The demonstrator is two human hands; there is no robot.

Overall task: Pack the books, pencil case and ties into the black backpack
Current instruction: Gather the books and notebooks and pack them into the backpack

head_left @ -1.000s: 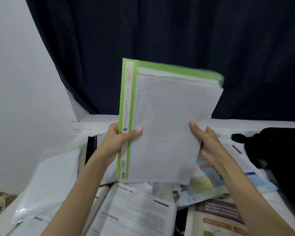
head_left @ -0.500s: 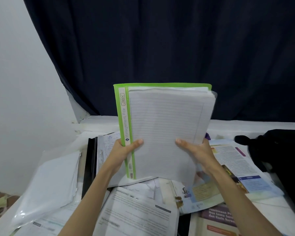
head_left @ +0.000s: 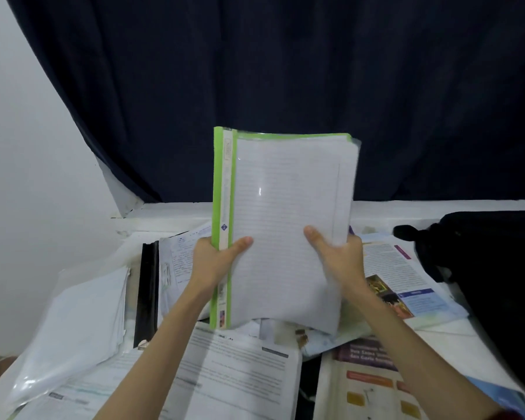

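Both hands held the green folder (head_left: 285, 225) upright over the counter (head_left: 437, 338): left hand (head_left: 215, 262) curled round its spine, right hand (head_left: 337, 259) gripping the loose edge. Black backpack (head_left: 491, 268) lay nearer the right hand.

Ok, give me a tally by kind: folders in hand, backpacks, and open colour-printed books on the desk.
Green folder, held upright by left hand and right hand: 1
Black backpack: 1
Open colour-printed books: 2
Total: 4
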